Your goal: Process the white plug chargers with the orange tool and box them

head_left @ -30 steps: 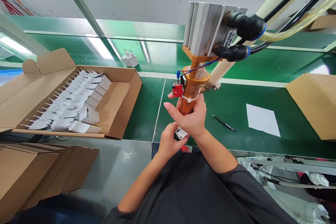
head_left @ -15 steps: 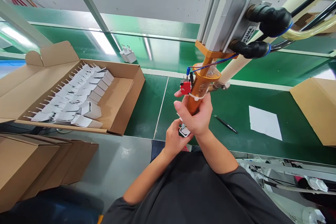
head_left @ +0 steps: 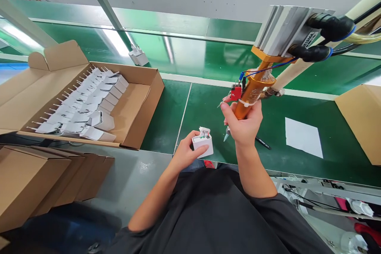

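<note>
My left hand [head_left: 187, 151] grips a white plug adapter housing [head_left: 203, 146] by its sides, just above the bench's front edge. The housing's top is open, and wires and a white inner part show there. My right hand [head_left: 245, 125] is wrapped round the orange barrel of a glue dispensing gun [head_left: 252, 92], its thumb near the red trigger switch [head_left: 236, 92]. The gun's pale tapered nozzle [head_left: 226, 134] points down, to the right of the housing and apart from it.
An open cardboard box [head_left: 143, 105] at left holds rows of white adapter housings [head_left: 86, 103]. Another white adapter [head_left: 138, 56] stands behind it. Black tweezers [head_left: 263, 143], a white paper [head_left: 303, 137] and a cardboard box [head_left: 363, 119] lie to the right. Folded cartons [head_left: 35, 182] stand below left.
My right hand has moved the glue gun right, away from the housing. My left hand has shifted slightly left with the housing, whose open top now shows.
</note>
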### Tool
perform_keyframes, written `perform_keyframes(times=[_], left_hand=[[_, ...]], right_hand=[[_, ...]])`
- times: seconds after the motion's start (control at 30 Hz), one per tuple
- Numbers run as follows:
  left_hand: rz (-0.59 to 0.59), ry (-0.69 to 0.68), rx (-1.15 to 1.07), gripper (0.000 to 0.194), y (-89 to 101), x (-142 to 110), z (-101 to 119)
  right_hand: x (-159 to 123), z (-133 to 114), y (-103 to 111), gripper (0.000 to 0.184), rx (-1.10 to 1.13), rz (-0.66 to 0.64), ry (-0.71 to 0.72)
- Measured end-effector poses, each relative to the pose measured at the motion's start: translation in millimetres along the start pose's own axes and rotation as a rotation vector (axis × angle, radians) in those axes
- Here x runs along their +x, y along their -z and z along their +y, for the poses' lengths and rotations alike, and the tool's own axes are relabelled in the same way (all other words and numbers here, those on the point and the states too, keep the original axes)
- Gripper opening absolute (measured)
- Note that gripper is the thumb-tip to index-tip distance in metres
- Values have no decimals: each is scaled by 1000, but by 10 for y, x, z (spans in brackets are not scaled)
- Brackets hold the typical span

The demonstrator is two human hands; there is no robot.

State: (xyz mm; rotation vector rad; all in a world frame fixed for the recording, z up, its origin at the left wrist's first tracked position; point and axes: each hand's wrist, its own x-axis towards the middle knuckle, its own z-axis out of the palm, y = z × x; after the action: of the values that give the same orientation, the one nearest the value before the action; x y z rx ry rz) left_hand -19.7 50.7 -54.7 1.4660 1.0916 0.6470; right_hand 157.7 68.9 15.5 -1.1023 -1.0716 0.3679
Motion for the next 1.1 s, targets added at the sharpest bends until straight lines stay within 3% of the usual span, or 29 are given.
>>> perform_keyframes(times=[0.17,0.27,0.4,0.5,0.57,0.67,0.73,0.9,1.1], left_hand=[[79,-66,297,41,51,94,-18],[-16,-45,226,53,63,173,13],[-9,-66,46,38,-48,289,-4],[146,-193,129,26,-129,331,-71],[230,-329,280,30,-127,321,-98],[174,-520,510,47,-49,262,-81],[132,-567,610,52,7,214,-54],[202,-505,698,41,12,143,-70],[247,-310,734,30,-92,129,-120]], right_hand=[[23,38,71,29,-54,6,-4],[16,21,119,26,-112,9,6],[-10,-19,244,25,-242,-28,-40],[-26,-9,349,28,-196,-86,-107],[-28,18,403,27,-128,-96,-119],[-21,66,453,26,-86,-85,-117],[-17,89,470,28,-84,-81,-133],[-29,98,471,32,-105,-79,-177],[-42,64,471,27,-66,-92,-162]])
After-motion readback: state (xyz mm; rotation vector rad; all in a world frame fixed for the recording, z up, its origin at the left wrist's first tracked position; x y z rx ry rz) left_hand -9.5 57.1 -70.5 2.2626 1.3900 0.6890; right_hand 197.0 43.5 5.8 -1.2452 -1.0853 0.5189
